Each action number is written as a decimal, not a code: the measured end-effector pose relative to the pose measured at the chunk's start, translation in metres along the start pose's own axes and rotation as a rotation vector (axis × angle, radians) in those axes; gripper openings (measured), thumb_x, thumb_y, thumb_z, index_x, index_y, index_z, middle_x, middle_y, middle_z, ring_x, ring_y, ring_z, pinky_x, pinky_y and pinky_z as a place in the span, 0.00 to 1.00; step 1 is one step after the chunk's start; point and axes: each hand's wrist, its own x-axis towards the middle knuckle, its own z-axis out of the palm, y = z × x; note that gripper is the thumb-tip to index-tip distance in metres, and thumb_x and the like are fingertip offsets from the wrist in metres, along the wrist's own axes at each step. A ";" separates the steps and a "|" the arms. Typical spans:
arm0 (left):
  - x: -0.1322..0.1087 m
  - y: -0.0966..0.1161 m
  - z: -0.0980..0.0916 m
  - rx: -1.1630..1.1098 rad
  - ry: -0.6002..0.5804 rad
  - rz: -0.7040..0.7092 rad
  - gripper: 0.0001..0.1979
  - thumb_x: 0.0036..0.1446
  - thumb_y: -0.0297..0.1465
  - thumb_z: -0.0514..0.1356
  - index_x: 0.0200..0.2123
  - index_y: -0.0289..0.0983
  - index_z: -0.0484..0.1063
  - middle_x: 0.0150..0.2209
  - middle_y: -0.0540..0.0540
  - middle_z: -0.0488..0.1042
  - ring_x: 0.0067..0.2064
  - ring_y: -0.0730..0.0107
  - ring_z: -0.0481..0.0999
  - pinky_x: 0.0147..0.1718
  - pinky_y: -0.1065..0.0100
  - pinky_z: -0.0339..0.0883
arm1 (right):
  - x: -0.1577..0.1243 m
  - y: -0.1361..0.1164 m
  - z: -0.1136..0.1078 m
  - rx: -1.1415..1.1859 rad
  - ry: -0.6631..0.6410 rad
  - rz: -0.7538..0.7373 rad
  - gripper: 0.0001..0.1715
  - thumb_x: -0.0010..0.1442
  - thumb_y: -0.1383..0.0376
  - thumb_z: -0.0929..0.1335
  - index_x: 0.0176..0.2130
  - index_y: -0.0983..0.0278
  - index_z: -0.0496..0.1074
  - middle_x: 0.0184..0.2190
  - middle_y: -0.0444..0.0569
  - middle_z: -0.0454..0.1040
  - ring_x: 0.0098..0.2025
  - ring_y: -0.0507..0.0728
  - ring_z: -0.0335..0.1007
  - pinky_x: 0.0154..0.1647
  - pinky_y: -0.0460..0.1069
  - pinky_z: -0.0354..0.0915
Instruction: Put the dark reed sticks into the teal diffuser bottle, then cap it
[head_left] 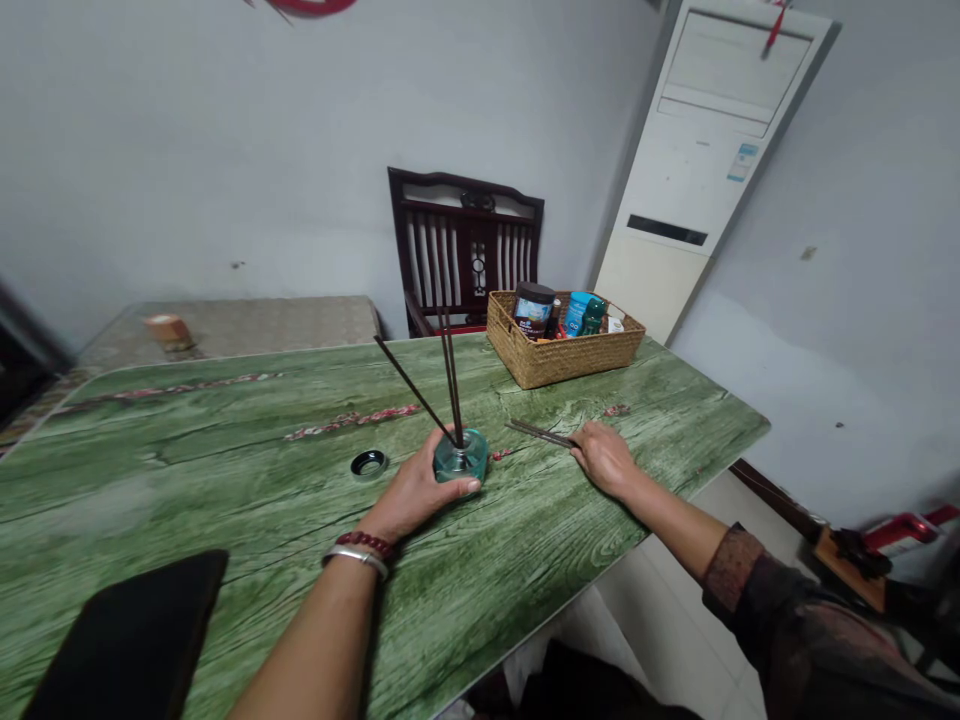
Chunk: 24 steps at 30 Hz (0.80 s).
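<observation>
A teal glass bottle [463, 462] stands upright on the green wood-patterned table [300, 520]. My left hand [420, 485] is wrapped round it from the left, thumb at its front. Several dark thin sticks [452, 380] rise from the bottle's neck, one leaning far to the left. Over to the right, my right hand [604, 458] rests low at the table with its fingers closed on the ends of more dark sticks [541, 433], which point left towards the bottle. A black ring-shaped cap [368, 464] lies left of the bottle.
A woven basket [577, 362] with jars and bottles sits at the table's back right. A black flat object [131, 640] lies at the front left. Behind are a dark wooden chair [469, 250] and a side table [277, 325] with an orange-brown object [169, 330].
</observation>
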 end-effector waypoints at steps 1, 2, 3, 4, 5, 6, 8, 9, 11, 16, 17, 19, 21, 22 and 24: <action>0.000 0.000 0.000 -0.002 0.002 0.002 0.46 0.46 0.46 0.68 0.63 0.33 0.57 0.58 0.33 0.72 0.59 0.46 0.71 0.61 0.48 0.60 | 0.000 -0.001 0.000 0.005 -0.002 0.003 0.11 0.66 0.62 0.65 0.43 0.63 0.76 0.41 0.54 0.75 0.47 0.61 0.68 0.48 0.50 0.59; 0.000 0.000 0.000 -0.004 0.006 0.003 0.46 0.46 0.46 0.68 0.63 0.33 0.57 0.58 0.34 0.72 0.59 0.46 0.71 0.61 0.49 0.60 | 0.001 -0.002 -0.001 0.018 -0.001 0.006 0.10 0.66 0.63 0.66 0.43 0.63 0.76 0.42 0.54 0.75 0.47 0.60 0.68 0.49 0.50 0.59; 0.000 0.000 0.001 -0.005 0.009 0.003 0.45 0.46 0.46 0.68 0.63 0.33 0.57 0.58 0.34 0.72 0.59 0.46 0.71 0.61 0.49 0.61 | 0.001 -0.003 -0.001 0.036 0.004 0.009 0.09 0.65 0.64 0.66 0.43 0.63 0.76 0.42 0.54 0.75 0.47 0.60 0.68 0.49 0.50 0.59; 0.000 0.000 0.001 -0.006 0.012 0.002 0.45 0.46 0.46 0.69 0.63 0.33 0.57 0.58 0.34 0.72 0.59 0.46 0.72 0.61 0.49 0.61 | 0.002 -0.004 -0.002 0.056 0.008 0.008 0.08 0.64 0.65 0.67 0.43 0.63 0.75 0.41 0.53 0.76 0.47 0.60 0.69 0.49 0.49 0.59; -0.001 0.001 0.001 -0.008 0.013 0.001 0.45 0.45 0.46 0.69 0.63 0.33 0.57 0.57 0.34 0.72 0.59 0.46 0.72 0.60 0.49 0.61 | 0.003 -0.004 -0.003 0.079 0.009 0.007 0.08 0.63 0.66 0.67 0.43 0.63 0.75 0.41 0.52 0.76 0.47 0.59 0.69 0.49 0.49 0.58; -0.001 0.001 0.001 -0.009 0.015 0.001 0.45 0.45 0.46 0.69 0.63 0.34 0.57 0.57 0.34 0.72 0.58 0.46 0.72 0.60 0.49 0.62 | 0.004 -0.004 -0.004 0.101 0.006 0.003 0.08 0.63 0.67 0.67 0.43 0.63 0.75 0.41 0.52 0.77 0.46 0.59 0.69 0.48 0.49 0.58; -0.001 0.003 0.000 -0.018 0.015 0.008 0.45 0.45 0.45 0.69 0.63 0.34 0.57 0.57 0.35 0.73 0.58 0.47 0.72 0.60 0.49 0.62 | 0.006 -0.004 -0.004 0.134 -0.007 -0.004 0.09 0.62 0.69 0.67 0.43 0.63 0.75 0.41 0.51 0.78 0.46 0.58 0.70 0.48 0.48 0.58; -0.001 0.004 0.000 -0.024 0.015 0.011 0.45 0.45 0.45 0.69 0.62 0.34 0.58 0.57 0.35 0.73 0.58 0.47 0.72 0.60 0.49 0.62 | 0.008 -0.004 -0.004 0.143 -0.013 -0.009 0.10 0.61 0.70 0.67 0.44 0.63 0.75 0.42 0.51 0.78 0.47 0.58 0.70 0.48 0.48 0.58; -0.002 0.006 0.000 -0.030 0.011 0.012 0.44 0.46 0.45 0.69 0.62 0.34 0.58 0.57 0.35 0.73 0.58 0.47 0.73 0.60 0.49 0.62 | 0.010 -0.003 -0.003 0.151 -0.030 -0.016 0.12 0.61 0.70 0.67 0.45 0.62 0.75 0.44 0.52 0.78 0.48 0.59 0.71 0.50 0.49 0.58; -0.002 0.004 0.001 -0.020 0.023 0.023 0.43 0.46 0.45 0.69 0.62 0.37 0.59 0.56 0.36 0.73 0.57 0.47 0.73 0.59 0.48 0.63 | 0.013 -0.003 -0.002 0.190 -0.058 -0.026 0.12 0.62 0.70 0.66 0.44 0.62 0.77 0.43 0.52 0.78 0.48 0.58 0.71 0.49 0.48 0.59; -0.002 0.003 0.001 -0.018 0.029 0.025 0.42 0.46 0.44 0.69 0.62 0.37 0.59 0.56 0.36 0.74 0.57 0.47 0.73 0.58 0.47 0.63 | 0.013 -0.003 -0.002 0.203 -0.051 -0.017 0.12 0.62 0.71 0.66 0.44 0.62 0.77 0.43 0.52 0.78 0.47 0.58 0.72 0.48 0.48 0.59; -0.002 0.003 0.001 -0.012 0.038 0.021 0.42 0.45 0.44 0.69 0.62 0.38 0.60 0.56 0.36 0.74 0.56 0.47 0.74 0.58 0.47 0.63 | 0.013 -0.004 -0.003 0.235 -0.029 0.005 0.11 0.61 0.71 0.66 0.43 0.62 0.76 0.42 0.51 0.78 0.45 0.57 0.72 0.46 0.47 0.60; -0.002 0.003 0.000 -0.005 0.042 0.016 0.43 0.45 0.44 0.69 0.62 0.37 0.60 0.55 0.36 0.74 0.56 0.47 0.74 0.58 0.48 0.64 | 0.014 -0.003 -0.005 0.273 0.015 0.016 0.11 0.61 0.71 0.66 0.41 0.63 0.76 0.41 0.51 0.78 0.43 0.57 0.72 0.45 0.47 0.60; -0.002 0.004 0.000 -0.001 0.043 0.013 0.43 0.44 0.45 0.69 0.62 0.36 0.61 0.55 0.36 0.74 0.56 0.47 0.74 0.58 0.48 0.64 | 0.016 -0.002 -0.006 0.294 0.047 0.017 0.10 0.61 0.71 0.66 0.41 0.63 0.76 0.40 0.51 0.78 0.43 0.57 0.72 0.44 0.47 0.60; -0.002 0.005 0.000 0.004 0.045 0.009 0.43 0.44 0.45 0.69 0.61 0.36 0.61 0.55 0.37 0.74 0.56 0.47 0.74 0.57 0.49 0.65 | 0.021 0.001 -0.010 0.345 0.132 0.008 0.10 0.60 0.71 0.66 0.40 0.64 0.76 0.39 0.51 0.77 0.42 0.57 0.72 0.44 0.47 0.61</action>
